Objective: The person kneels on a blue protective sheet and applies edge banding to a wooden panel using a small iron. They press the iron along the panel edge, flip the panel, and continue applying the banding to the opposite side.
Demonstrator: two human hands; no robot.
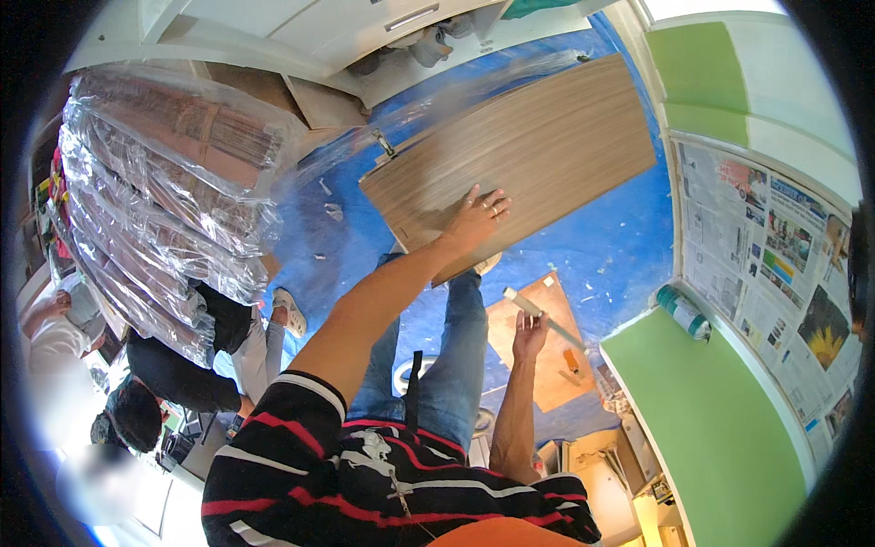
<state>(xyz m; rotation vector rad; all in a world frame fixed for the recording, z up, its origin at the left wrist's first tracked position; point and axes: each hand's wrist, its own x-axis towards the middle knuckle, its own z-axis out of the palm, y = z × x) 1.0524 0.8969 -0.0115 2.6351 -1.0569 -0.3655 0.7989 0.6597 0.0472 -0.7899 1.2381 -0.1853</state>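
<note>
A wood-grain board (565,137) stretches out in front of me over the blue floor covering. My left hand (478,217) rests on its surface with the fingers spread. A metal hinge (384,143) shows at the board's far left edge. In my right hand (529,335), closer to my body, the fingers are closed around a long, thin, pale strip (558,328). The strip slants over a brown sheet (519,346) on the floor. On that sheet, near the strip's lower end, lies a small orange object (571,362) whose kind I cannot make out.
Clear plastic (173,228) drapes a large stack at left. Two people, one in a white shirt (64,342), are beside it. White cabinets (310,32) stand ahead. At right are a green panel (711,410), a green-and-white can (684,312) and newspaper (770,264) along the wall.
</note>
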